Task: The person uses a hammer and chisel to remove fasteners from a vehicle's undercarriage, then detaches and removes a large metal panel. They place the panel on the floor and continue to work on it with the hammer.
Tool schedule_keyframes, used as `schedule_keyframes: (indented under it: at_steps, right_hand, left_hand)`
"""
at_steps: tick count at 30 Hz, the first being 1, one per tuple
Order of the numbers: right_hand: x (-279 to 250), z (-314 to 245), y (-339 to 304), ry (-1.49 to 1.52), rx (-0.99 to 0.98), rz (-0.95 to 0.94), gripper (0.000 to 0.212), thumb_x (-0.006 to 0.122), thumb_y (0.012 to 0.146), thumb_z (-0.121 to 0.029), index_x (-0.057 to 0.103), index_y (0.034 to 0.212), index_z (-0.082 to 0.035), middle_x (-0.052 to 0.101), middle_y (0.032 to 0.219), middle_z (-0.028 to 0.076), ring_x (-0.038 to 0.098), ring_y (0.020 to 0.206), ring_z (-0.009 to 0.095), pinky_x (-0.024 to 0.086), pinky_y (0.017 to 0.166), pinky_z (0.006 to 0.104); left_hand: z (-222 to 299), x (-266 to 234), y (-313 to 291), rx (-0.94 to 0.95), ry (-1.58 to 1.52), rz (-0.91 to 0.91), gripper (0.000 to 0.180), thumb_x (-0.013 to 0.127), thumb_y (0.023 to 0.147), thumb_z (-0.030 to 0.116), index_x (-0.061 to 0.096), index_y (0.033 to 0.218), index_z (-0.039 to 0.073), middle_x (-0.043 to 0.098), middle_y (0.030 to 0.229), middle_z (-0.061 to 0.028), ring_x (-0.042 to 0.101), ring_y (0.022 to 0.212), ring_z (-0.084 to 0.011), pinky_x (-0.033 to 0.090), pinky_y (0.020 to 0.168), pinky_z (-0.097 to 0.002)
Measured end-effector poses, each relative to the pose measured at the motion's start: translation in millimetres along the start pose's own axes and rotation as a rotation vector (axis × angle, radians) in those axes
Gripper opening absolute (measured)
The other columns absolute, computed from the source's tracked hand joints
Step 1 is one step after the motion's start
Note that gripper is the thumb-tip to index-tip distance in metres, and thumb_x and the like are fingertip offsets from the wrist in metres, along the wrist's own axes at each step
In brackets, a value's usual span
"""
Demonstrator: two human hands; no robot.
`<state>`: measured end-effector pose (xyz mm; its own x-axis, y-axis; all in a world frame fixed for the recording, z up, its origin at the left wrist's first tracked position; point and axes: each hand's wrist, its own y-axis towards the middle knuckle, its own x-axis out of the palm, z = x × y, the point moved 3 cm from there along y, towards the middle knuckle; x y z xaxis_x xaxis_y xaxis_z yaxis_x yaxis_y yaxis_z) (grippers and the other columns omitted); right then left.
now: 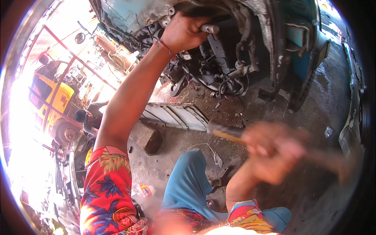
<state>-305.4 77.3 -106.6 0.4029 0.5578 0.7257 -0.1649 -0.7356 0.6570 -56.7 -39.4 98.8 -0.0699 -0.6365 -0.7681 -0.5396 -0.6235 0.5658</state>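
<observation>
Two hands are at work, each closed on one thing. The left hand (pixel 184 33) is wrapped around one thick grey metal rod (pixel 210 28), whose rounded end pokes out past the thumb; the rod's other end is hidden. It sits in front of the lower edge of one worn teal-painted vehicle body (pixel 129 15), above a mass of dark hoses and metal parts (pixel 217 58) too tangled to count. One thin red beaded band (pixel 163 46) circles the left wrist.

The right hand (pixel 274 150) grips one long brown-handled tool (pixel 229 135), well apart from the rod and out over the concrete floor (pixel 250 188) (both hand and tool are smeared by blur, so the shape of the tool's far end cannot be told).

On the floor, below the vehicle body's lower edge, lies one pale grey ribbed metal panel (pixel 176 115); just beside the panel's left end is one brown box-shaped block (pixel 147 137). One thin white cord (pixel 213 152) loops near one knee in blue trousers (pixel 186 176). One printed whitish plastic bag (pixel 143 190) lies near the left sleeve.

Farther left are one person in a dark cap (pixel 81 115), one red mesh gate (pixel 58 82) and one yellow vehicle (pixel 60 98) behind it.
</observation>
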Motion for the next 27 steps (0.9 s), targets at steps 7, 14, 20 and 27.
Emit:
schedule_keyframes:
  at_steps: [7,14,20,27]
  right_hand:
    - [29.7,48.5,38.8,-1.010,-0.323,-0.025,0.035,0.062,0.111,-0.035,0.058,0.091,-0.007,0.055,0.063,0.002,0.051,0.048,0.015,0.044,0.049,0.0352]
    - [-43.1,136.9,-54.3,-0.536,0.555,0.058,0.032,0.067,0.110,-0.031,0.055,0.092,-0.007,0.049,0.058,-0.004,0.049,0.046,0.008,0.041,0.044,0.0284]
    - [-64.6,121.5,-55.1,-0.372,0.561,0.102,0.031,0.066,0.110,-0.024,0.052,0.088,-0.009,0.050,0.057,-0.002,0.048,0.045,0.009,0.039,0.043,0.0285]
    - [-47.0,100.1,-55.6,-0.520,0.573,0.012,0.031,0.064,0.110,-0.021,0.050,0.086,-0.008,0.050,0.058,-0.001,0.047,0.046,0.009,0.041,0.046,0.0288]
  left_hand:
    - [-4.9,-1.6,2.3,-0.009,-0.029,-0.035,0.039,0.080,0.080,0.018,0.081,0.119,0.016,0.078,0.103,-0.0164,0.074,0.097,-0.0388,0.062,0.083,-0.0456]
    - [0.5,15.5,-12.2,0.163,0.085,0.003,0.031,0.084,0.074,0.023,0.080,0.104,0.018,0.078,0.092,-0.0070,0.075,0.082,-0.0341,0.060,0.068,-0.0455]
    - [36.0,28.8,-62.4,0.543,0.011,-0.041,0.049,0.083,0.058,0.024,0.075,0.106,0.016,0.068,0.081,-0.0026,0.070,0.075,-0.0272,0.058,0.065,-0.0413]
    - [64.8,33.1,-131.8,0.260,-0.230,0.012,0.051,0.077,0.080,0.046,0.075,0.113,0.008,0.063,0.076,-0.0002,0.066,0.068,-0.0237,0.050,0.063,-0.0398]
